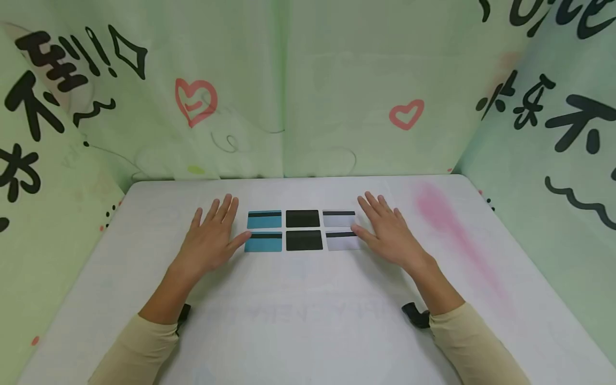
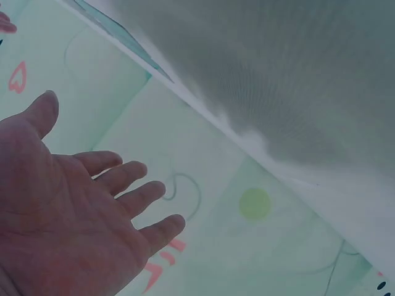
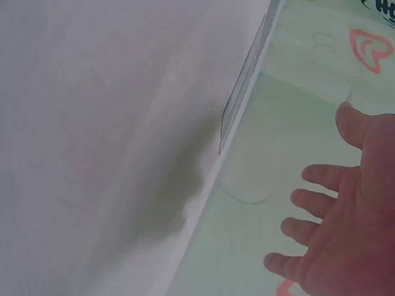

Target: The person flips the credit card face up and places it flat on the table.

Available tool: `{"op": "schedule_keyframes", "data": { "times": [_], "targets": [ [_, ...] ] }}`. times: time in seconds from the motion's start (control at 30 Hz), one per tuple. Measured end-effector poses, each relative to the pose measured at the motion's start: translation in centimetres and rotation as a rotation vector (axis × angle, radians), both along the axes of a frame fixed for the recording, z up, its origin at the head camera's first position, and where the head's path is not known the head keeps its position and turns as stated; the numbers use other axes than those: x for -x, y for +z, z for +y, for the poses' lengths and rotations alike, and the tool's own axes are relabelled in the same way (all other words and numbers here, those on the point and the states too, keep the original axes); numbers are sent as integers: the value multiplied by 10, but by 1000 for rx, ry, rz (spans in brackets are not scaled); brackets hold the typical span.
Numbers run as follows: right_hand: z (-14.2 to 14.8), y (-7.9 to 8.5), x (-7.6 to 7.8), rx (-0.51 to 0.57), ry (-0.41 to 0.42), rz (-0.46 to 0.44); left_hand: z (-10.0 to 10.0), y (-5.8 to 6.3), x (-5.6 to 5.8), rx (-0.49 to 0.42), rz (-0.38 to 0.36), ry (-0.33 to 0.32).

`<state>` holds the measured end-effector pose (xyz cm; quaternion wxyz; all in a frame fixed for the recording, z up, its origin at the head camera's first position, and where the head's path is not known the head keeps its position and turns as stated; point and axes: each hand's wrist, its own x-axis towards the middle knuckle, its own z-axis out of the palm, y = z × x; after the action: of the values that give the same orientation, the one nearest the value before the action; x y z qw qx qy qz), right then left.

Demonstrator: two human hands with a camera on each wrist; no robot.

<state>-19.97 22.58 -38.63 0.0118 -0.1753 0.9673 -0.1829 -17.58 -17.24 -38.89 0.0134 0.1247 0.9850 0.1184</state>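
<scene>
Several cards lie flat on the white table in two rows of three. At the left are two blue cards (image 1: 263, 244) with a dark stripe, in the middle two black cards (image 1: 304, 240), at the right two pale lavender cards (image 1: 339, 243) with a dark stripe. My left hand (image 1: 209, 238), palm down and fingers straight, is beside the blue pair, its thumb overlapping the nearer one in the head view. My right hand (image 1: 389, 232) mirrors it by the lavender cards, thumb and forefinger overlapping their right edges. Both wrist views show bare palms with nothing held.
The white table (image 1: 298, 321) carries a pink smear (image 1: 452, 235) on its right side. Green curtains (image 1: 337, 80) with black writing and red hearts stand behind it and on both sides. A black strap (image 1: 416, 315) shows at the right wrist.
</scene>
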Motion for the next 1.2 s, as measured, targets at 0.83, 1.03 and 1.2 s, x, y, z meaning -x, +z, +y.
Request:
{"op": "schedule_keyframes", "data": {
  "times": [0.83,1.03,1.2],
  "targets": [
    [-61,6,19,4,88,8,2,1,26,35,-22,-12],
    [-77,3,27,-8,106,4,1,1,32,34,-41,-26],
    [-92,3,32,5,126,0,1,2,38,12,-68,-31]
  ]
}}
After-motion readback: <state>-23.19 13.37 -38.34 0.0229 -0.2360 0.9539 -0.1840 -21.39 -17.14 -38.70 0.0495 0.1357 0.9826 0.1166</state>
